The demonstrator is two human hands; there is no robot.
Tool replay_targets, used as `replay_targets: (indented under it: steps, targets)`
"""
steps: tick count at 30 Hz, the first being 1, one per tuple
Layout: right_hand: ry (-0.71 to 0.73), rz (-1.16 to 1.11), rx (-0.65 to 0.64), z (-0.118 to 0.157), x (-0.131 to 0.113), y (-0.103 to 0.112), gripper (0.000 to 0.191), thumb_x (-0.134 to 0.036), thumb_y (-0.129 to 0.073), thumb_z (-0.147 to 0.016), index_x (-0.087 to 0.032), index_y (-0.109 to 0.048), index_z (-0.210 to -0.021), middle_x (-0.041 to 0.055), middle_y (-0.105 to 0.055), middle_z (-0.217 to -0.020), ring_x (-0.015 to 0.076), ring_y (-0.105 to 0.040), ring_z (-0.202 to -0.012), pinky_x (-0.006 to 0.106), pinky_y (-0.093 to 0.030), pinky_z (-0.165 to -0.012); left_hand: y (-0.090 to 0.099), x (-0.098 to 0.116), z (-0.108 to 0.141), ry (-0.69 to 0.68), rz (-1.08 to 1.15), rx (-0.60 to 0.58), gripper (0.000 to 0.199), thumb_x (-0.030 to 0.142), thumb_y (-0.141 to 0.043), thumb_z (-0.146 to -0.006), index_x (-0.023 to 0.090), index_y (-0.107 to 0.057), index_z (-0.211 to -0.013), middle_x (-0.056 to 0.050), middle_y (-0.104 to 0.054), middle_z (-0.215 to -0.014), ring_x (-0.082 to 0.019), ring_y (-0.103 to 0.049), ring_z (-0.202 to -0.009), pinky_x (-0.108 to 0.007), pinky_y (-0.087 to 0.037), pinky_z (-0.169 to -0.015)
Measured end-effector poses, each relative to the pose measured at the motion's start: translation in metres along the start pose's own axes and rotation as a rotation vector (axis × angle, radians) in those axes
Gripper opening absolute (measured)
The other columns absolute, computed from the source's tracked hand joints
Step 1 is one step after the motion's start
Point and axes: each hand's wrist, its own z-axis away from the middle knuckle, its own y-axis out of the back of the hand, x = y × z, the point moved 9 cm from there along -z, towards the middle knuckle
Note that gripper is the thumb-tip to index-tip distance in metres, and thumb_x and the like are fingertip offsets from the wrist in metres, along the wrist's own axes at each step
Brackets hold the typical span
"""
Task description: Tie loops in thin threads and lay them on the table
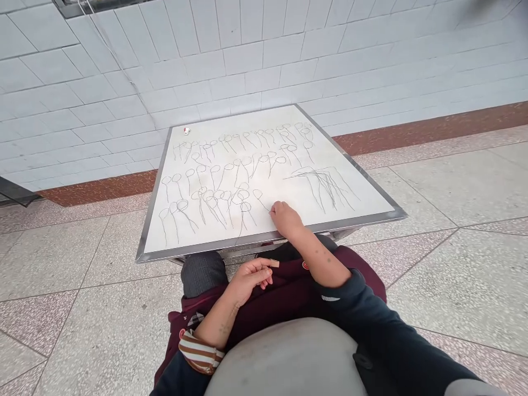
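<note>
Fingers of the right hand (pixel 285 220) pinch one thin loop (pixel 262 201) by its tail on the white table (pixel 272 116), where a sideways tug could tangle it with the crowded loops (pixel 210 197) nearby, while the left hand (pixel 251 279) is curled, perhaps pinching a tan strip (pixel 274 263).

One thin, dark strand (pixel 263 203), looped at one end, had its tail in the right hand (pixel 285 220); similar looped strands (pixel 211 196) lay in rows, unlooped strands (pixel 325 182) in a heap.

Dark wires (pixel 324 181), brown-and-white striped cuff (pixel 201 353)
</note>
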Motion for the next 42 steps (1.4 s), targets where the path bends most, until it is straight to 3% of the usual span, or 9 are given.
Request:
replay_targets:
  steps: [8,11,13,17,22,27,34,39,42]
  targets:
    - [-0.012,-0.01,0.005,0.006,0.01,0.013,0.016,-0.015,-0.043,-0.09,-0.011,-0.056,-0.099,0.0165,-0.061,-0.102,0.0244,-0.058,-0.089,0.033,-0.042,-0.075,-0.007,0.007,0.002,-0.022,0.0,0.03,0.036,0.039,-0.075,-0.072,0.016,-0.074,-0.1,-0.002,-0.062,-0.062,-0.011,-0.053,-0.056,-0.022,-0.04,-0.054]
    - [0.06,-0.213,0.046,0.024,0.001,0.029,0.01,-0.018,-0.049,-0.087,-0.015,-0.056,-0.092,0.0097,-0.062,-0.091,0.0205,-0.057,-0.082,0.031,-0.041,-0.073,0.0,0.018,0.006,-0.083,0.028,0.143,0.035,0.037,-0.074,-0.073,0.017,-0.073,-0.102,-0.001,-0.063,-0.064,-0.011,-0.055,-0.06,-0.023,-0.041,-0.056]
    - [0.101,-0.44,-0.068,0.042,-0.01,0.032,0.007,-0.024,-0.051,-0.085,-0.018,-0.055,-0.087,0.0036,-0.061,-0.08,0.0156,-0.054,-0.068,0.028,-0.04,-0.065,0.014,0.031,0.011,-0.159,0.055,0.282,0.035,0.035,-0.07,-0.078,0.02,-0.069,-0.109,-0.001,-0.064,-0.07,-0.01,-0.056,-0.064,-0.022,-0.042,-0.059]
    - [0.181,-0.923,-0.531,0.091,-0.047,0.018,0.019,-0.038,-0.055,-0.086,-0.02,-0.052,-0.085,-0.0033,-0.052,-0.071,0.0074,-0.038,-0.051,0.022,-0.03,-0.049,0.044,0.062,0.031,-0.345,0.195,0.549,0.044,0.029,-0.07,-0.08,0.023,-0.059,-0.123,-0.004,-0.071,-0.092,-0.011,-0.06,-0.077,-0.022,-0.043,-0.067]
    - [0.184,-1.229,-0.845,0.124,-0.07,-0.008,0.031,-0.045,-0.066,-0.08,-0.017,-0.052,-0.082,-0.0029,-0.051,-0.074,0.0041,-0.033,-0.051,0.019,-0.02,-0.045,0.051,0.084,0.045,-0.407,0.378,0.582,0.049,0.023,-0.075,-0.076,0.021,-0.058,-0.122,-0.007,-0.072,-0.105,-0.012,-0.064,-0.084,-0.024,-0.045,-0.073]
    - [0.173,-1.331,-0.95,0.135,-0.074,-0.028,0.032,-0.044,-0.069,-0.078,-0.016,-0.053,-0.082,-0.0029,-0.053,-0.072,0.004,-0.034,-0.051,0.019,-0.017,-0.044,0.05,0.087,0.052,-0.413,0.426,0.621,0.047,0.02,-0.077,-0.073,0.022,-0.062,-0.117,-0.004,-0.072,-0.099,-0.01,-0.065,-0.078,-0.022,-0.046,-0.072]
    - [0.275,-1.279,-0.887,0.146,-0.081,-0.018,0.033,-0.048,-0.064,-0.082,-0.018,-0.049,-0.086,-0.0035,-0.056,-0.073,0.0042,-0.032,-0.048,0.019,-0.019,-0.044,0.048,0.097,0.063,-0.498,0.309,0.683,0.044,0.021,-0.078,-0.071,0.02,-0.064,-0.112,-0.002,-0.071,-0.082,-0.011,-0.065,-0.07,-0.021,-0.047,-0.064]
    - [0.37,-1.179,-0.503,0.134,-0.081,0.015,0.033,-0.046,-0.063,-0.084,-0.021,-0.054,-0.103,-0.0025,-0.055,-0.083,0.0071,-0.042,-0.06,0.02,-0.035,-0.054,0.029,0.108,0.07,-0.494,0.158,0.635,0.045,0.024,-0.075,-0.075,0.018,-0.061,-0.117,-0.001,-0.072,-0.078,-0.012,-0.066,-0.071,-0.024,-0.05,-0.067]
    - [0.41,-1.13,-0.353,0.132,-0.081,0.031,0.03,-0.043,-0.064,-0.084,-0.022,-0.058,-0.104,-0.0024,-0.055,-0.081,0.0091,-0.046,-0.063,0.023,-0.04,-0.059,0.016,0.112,0.071,-0.464,0.082,0.586,0.047,0.025,-0.074,-0.077,0.019,-0.058,-0.121,-0.001,-0.072,-0.078,-0.013,-0.065,-0.071,-0.024,-0.051,-0.068]
